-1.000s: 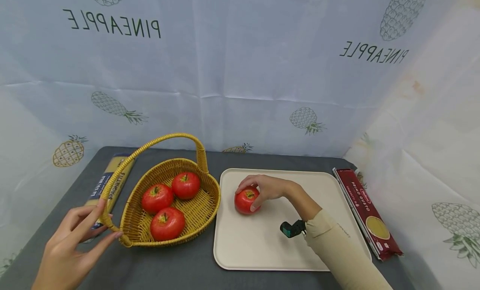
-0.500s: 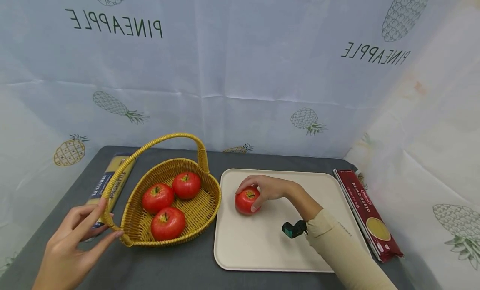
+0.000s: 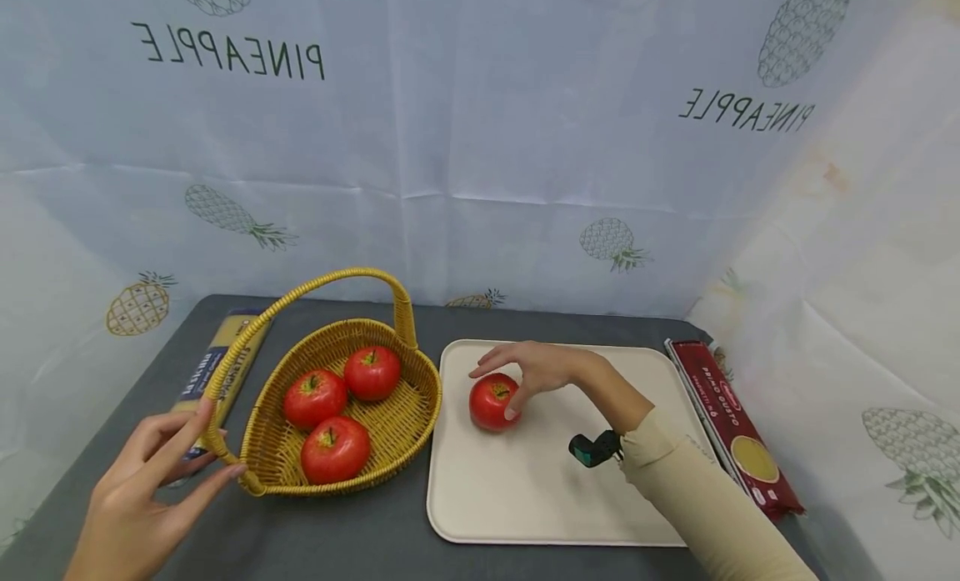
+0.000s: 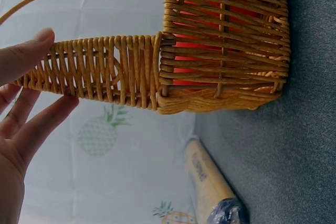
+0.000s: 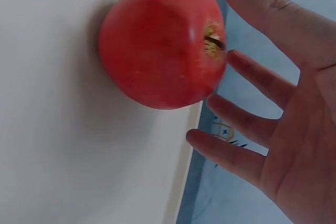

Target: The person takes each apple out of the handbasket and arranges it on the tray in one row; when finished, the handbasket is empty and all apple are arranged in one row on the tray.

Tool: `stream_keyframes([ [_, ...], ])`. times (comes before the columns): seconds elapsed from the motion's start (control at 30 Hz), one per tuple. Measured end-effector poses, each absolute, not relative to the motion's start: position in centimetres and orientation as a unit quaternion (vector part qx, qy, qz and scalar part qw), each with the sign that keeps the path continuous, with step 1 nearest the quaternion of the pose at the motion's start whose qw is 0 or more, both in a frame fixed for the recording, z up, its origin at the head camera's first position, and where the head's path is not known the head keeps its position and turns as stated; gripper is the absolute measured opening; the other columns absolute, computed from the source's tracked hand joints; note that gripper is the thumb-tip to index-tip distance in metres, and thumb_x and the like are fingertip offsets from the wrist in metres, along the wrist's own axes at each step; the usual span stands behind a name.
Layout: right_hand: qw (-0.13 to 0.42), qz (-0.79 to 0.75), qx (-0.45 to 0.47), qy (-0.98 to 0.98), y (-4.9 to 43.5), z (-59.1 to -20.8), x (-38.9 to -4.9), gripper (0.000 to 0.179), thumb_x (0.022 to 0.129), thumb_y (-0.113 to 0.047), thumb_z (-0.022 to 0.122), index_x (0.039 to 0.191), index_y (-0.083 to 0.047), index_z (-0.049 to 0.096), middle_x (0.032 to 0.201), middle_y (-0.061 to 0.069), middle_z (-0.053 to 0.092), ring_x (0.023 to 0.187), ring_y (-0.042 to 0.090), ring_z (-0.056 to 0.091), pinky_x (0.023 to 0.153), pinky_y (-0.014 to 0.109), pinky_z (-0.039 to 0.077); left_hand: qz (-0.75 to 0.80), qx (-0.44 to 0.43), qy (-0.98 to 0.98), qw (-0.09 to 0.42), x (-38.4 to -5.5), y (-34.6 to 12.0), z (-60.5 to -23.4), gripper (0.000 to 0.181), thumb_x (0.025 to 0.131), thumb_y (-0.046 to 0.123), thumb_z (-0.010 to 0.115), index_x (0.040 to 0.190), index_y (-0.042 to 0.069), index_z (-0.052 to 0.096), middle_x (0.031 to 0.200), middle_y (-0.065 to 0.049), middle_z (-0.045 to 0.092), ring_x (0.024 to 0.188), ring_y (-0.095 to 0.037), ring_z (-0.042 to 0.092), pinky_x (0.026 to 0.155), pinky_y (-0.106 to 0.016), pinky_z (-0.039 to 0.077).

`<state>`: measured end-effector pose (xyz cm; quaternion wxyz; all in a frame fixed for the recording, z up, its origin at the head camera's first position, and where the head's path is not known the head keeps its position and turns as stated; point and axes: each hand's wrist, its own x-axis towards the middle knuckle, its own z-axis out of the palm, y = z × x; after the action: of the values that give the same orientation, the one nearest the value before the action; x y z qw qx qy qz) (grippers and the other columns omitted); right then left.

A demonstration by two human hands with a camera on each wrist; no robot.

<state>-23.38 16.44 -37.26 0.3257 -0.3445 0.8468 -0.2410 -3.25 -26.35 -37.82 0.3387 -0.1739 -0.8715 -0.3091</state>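
Note:
On the left, my left hand pinches the handle of a yellow wicker basket, thumb on one side and fingers on the other. Three red apples lie in the basket, among them a front apple. Another red apple sits stem up on the beige tray, near its left side. Over this apple is my right hand, its fingers spread and relaxed. In the right wrist view a gap shows between palm and apple, with the fingertips beyond its top.
A yellow and blue spaghetti pack lies behind the basket at the left. A dark red spaghetti pack lies along the tray's right edge. Pineapple-print cloth hangs behind the grey table.
My right hand has let go of the apple on the tray, lifting slightly and straightening its fingers. The apple stays in place. My left hand and the basket have not moved.

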Motion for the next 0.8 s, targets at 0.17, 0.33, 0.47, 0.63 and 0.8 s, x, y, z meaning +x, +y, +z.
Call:
stream_keyframes([
  [0.17,0.312,-0.239,-0.355,0.848,16.3,-35.7,-23.2,0.071,0.082,-0.023,0.087,0.146,-0.027,0.058,0.157,0.005,0.046,0.148,0.03,0.039,0.112,0.06,0.053,-0.305,-0.176,-0.871,0.342,-3.3,-26.4,-38.0,0.088,0.094,0.071,0.048,0.14,-0.004,0.06,0.131,0.028,0.041,0.106,0.022,0.045,0.075,0.007,0.049],
  [0.33,0.306,-0.24,-0.372,0.843,15.6,-33.8,-23.0,0.071,0.083,-0.021,0.086,0.148,-0.026,0.057,0.158,0.003,0.046,0.144,0.026,0.044,0.109,0.056,0.056,-0.31,-0.176,-0.87,0.341,-3.4,-26.4,-38.0,0.087,0.094,0.07,0.05,0.14,-0.003,0.06,0.13,0.027,0.042,0.106,0.021,0.046,0.076,0.007,0.049],
  [0.47,0.296,-0.236,-0.389,0.84,15.0,-32.8,-22.8,0.071,0.083,-0.023,0.086,0.148,-0.026,0.056,0.156,0.002,0.049,0.138,0.025,0.05,0.105,0.046,0.06,-0.312,-0.175,-0.87,0.34,-3.3,-26.4,-38.0,0.088,0.094,0.07,0.049,0.14,-0.003,0.059,0.13,0.027,0.042,0.106,0.021,0.046,0.076,0.007,0.049],
  [0.63,0.291,-0.241,-0.403,0.834,14.4,-32.1,-22.8,0.071,0.083,-0.024,0.086,0.148,-0.026,0.056,0.152,-0.001,0.053,0.129,0.022,0.055,0.102,0.039,0.062,-0.312,-0.175,-0.87,0.339,-3.2,-26.4,-38.1,0.088,0.095,0.07,0.049,0.14,-0.004,0.059,0.129,0.027,0.042,0.106,0.022,0.046,0.077,0.006,0.05],
  [0.8,0.294,-0.246,-0.41,0.828,13.7,-31.5,-22.8,0.072,0.084,-0.024,0.086,0.149,-0.027,0.055,0.151,-0.002,0.053,0.132,0.023,0.053,0.105,0.043,0.061,-0.317,-0.181,-0.866,0.342,-3.3,-26.5,-38.4,0.087,0.095,0.069,0.051,0.14,-0.005,0.058,0.129,0.026,0.043,0.108,0.02,0.048,0.079,0.006,0.05],
])
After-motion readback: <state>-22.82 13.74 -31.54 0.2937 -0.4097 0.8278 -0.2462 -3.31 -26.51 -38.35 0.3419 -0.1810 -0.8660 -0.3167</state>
